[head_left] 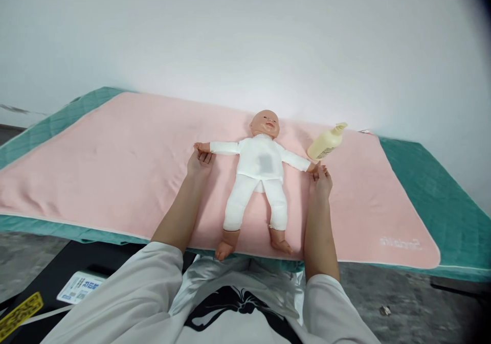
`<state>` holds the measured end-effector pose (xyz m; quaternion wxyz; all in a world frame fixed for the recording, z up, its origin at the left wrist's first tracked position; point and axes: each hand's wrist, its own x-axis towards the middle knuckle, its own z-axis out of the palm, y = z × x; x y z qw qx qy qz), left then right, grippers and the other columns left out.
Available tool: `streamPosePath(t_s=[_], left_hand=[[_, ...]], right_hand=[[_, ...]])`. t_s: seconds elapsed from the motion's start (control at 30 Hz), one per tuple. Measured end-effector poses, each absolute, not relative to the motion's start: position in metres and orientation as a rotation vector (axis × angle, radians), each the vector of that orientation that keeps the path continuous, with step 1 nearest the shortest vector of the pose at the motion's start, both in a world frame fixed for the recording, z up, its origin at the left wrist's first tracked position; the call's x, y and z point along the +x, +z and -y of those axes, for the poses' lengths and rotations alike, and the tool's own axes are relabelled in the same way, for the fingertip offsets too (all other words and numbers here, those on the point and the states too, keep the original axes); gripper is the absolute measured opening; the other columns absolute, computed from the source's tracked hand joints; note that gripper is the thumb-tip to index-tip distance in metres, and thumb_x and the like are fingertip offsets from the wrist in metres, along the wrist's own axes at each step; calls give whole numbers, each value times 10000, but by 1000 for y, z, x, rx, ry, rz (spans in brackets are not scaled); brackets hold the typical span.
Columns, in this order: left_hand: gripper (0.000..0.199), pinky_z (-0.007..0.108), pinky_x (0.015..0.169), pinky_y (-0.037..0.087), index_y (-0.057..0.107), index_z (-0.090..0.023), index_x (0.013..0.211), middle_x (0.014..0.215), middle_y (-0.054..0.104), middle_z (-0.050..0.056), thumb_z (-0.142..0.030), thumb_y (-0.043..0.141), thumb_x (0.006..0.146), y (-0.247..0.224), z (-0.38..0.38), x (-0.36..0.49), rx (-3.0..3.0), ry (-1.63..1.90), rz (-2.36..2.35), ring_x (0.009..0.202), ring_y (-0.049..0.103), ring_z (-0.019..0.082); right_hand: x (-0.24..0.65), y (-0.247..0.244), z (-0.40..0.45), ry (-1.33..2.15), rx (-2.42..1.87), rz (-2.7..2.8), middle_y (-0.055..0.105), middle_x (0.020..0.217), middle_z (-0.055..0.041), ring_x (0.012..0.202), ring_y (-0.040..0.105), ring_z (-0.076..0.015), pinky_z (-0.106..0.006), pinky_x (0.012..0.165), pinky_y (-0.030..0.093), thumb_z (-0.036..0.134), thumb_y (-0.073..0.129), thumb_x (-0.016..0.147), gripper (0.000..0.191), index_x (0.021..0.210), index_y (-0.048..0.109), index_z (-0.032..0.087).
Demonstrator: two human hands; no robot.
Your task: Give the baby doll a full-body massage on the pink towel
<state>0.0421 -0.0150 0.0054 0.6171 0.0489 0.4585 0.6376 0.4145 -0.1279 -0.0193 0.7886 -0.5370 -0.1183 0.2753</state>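
Note:
A baby doll (pixel 261 160) lies on its back on a pink mat (pixel 153 129), head toward the wall and feet toward me. It has a white body with long sleeves and bare hands and feet, and a grey patch marks its chest. Both its arms are spread out sideways. My left hand (pixel 200 161) is closed around the doll's hand on the left side. On the other side, my right hand (pixel 322 178) pinches the doll's other hand. A pale yellow pump bottle (pixel 326 143) lies tilted on the mat just beyond my right hand.
Under the mat is a green quilted cover (pixel 441 190), showing at both ends and along the front edge. A white wall (pixel 245 42) rises behind. Below the left front edge sits a black surface with a white labelled box (pixel 81 287) and a yellow patterned strip (pixel 21 314).

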Motion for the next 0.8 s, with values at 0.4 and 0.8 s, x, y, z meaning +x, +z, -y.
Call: streamPosePath(t_s=[0.4,0.8], left_hand=[[314,398,1094,458,689,-173,1080,1205,684,106,-395,681,859,21,49,70,966,1907,-997,1204,622,225],[435,482,1097,446,648,-220,1227,1276,667,101,-409,705,838,22,75,81,1805,1640,-1010,1250,591,265]], right_hand=[[378,5,134,209,-1254,645,646,1243,-110,1182,626,-230,-428,1065,500,464,673,823,473,1182,619,160],[361,2,144,-29,-1216,1182,651,1205,-104,1143,639,-231,-435,972,564,371,643,874,367,1206,650,216]])
